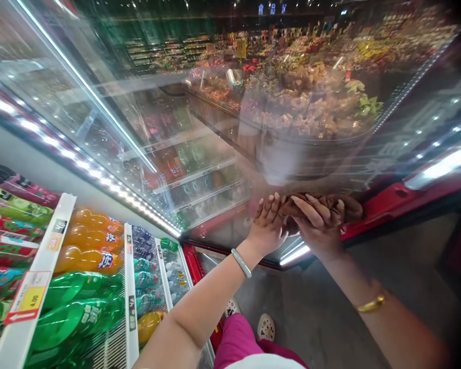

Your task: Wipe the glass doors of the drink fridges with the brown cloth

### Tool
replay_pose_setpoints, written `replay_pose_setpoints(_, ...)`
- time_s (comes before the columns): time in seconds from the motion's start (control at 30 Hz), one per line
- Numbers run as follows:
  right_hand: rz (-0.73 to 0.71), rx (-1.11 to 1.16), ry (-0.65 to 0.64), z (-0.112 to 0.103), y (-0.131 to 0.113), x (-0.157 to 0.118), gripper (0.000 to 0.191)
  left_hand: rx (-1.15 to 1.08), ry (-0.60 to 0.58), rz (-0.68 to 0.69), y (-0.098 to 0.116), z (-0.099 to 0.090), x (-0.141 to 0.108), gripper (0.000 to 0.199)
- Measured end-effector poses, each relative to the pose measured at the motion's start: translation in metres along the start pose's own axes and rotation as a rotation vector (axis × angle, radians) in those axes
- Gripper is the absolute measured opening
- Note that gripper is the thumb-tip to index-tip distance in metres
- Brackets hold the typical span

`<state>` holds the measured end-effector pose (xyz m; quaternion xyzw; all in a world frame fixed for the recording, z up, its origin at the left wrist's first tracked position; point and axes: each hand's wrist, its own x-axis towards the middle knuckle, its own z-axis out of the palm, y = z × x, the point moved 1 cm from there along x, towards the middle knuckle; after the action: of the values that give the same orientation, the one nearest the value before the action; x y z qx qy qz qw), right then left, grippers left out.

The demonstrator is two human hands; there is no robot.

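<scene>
My left hand (267, 224) lies with its fingers stretched out against the glass door (215, 138) of a drinks cooler. Its thumb side is close beside the brown cloth (351, 206). My right hand (320, 230) presses the bunched cloth against the lower part of the pane, with fingers bent over it. Some of the cloth sticks out to the right of that hand, near the red door frame (384, 197). A pale bangle (241, 263) circles my left wrist and a gold one (371, 304) my right.
On the left, cooler shelves hold orange drink bottles (88, 236), green bottles (77, 312) and smaller clear ones. A price tag (29, 298) hangs on a shelf edge (128, 287). An LED strip (88, 166) lines the cooler. Produce displays show through the glass. Grey floor (307, 307) lies below.
</scene>
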<state>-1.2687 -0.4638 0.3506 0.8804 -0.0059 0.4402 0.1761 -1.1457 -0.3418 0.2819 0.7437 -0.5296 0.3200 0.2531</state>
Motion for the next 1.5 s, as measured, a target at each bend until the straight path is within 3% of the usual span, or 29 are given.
replay_pose_setpoints(0.13, -0.051, -0.031, -0.114, 0.016, -0.013, -0.048, 0.046, 0.017, -0.054, 0.028, 0.005, 0.012, -0.022, 0.088)
replay_pose_setpoints(0.23, -0.115, -0.054, -0.185, 0.017, -0.012, -0.074, 0.051, 0.02, -0.099, 0.101, 0.005, 0.018, -0.045, 0.086)
replay_pose_setpoints(0.33, -0.189, -0.014, -0.217, 0.014, -0.004, -0.066, 0.049, 0.024, -0.095, 0.104, 0.001, 0.017, -0.05, 0.086)
replay_pose_setpoints(0.4, -0.187, 0.053, -0.169, 0.018, -0.004, -0.048, 0.045, 0.032, -0.095, 0.063, -0.006, 0.012, -0.043, 0.086)
replay_pose_setpoints(0.53, -0.085, 0.16, -0.014, 0.048, -0.031, -0.027, 0.052, 0.05, -0.12, -0.068, -0.03, 0.005, -0.039, 0.089)
replay_pose_setpoints(0.67, -0.15, 0.229, -0.079, 0.071, -0.057, -0.053, 0.063, 0.056, -0.149, -0.087, -0.041, 0.012, -0.077, 0.095)
replay_pose_setpoints(0.77, -0.221, 0.29, -0.12, 0.063, -0.046, -0.081, 0.057, 0.045, -0.175, -0.033, -0.031, 0.022, -0.104, 0.094)
replay_pose_setpoints(0.83, -0.229, 0.316, -0.141, 0.053, -0.033, -0.09, 0.047, 0.028, -0.19, 0.002, -0.022, 0.026, -0.108, 0.092)
replay_pose_setpoints(0.97, -0.172, 0.306, -0.14, 0.056, -0.035, -0.075, 0.032, 0.013, -0.209, -0.024, -0.029, 0.024, -0.09, 0.095)
replay_pose_setpoints(1.07, -0.142, 0.252, -0.097, 0.082, -0.068, -0.054, 0.035, 0.029, -0.216, -0.087, -0.062, 0.019, -0.087, 0.095)
replay_pose_setpoints(1.2, -0.23, 0.27, -0.085, 0.113, -0.108, -0.049, 0.045, 0.031, -0.223, -0.063, -0.101, 0.015, -0.109, 0.091)
replay_pose_setpoints(1.37, -0.302, 0.318, -0.156, 0.104, -0.102, -0.061, 0.044, 0.004, -0.223, -0.035, -0.107, 0.012, -0.131, 0.097)
replay_pose_setpoints(1.5, -0.188, 0.303, -0.175, 0.101, -0.11, -0.033, 0.037, 0.017, -0.185, -0.146, -0.12, 0.004, -0.125, 0.093)
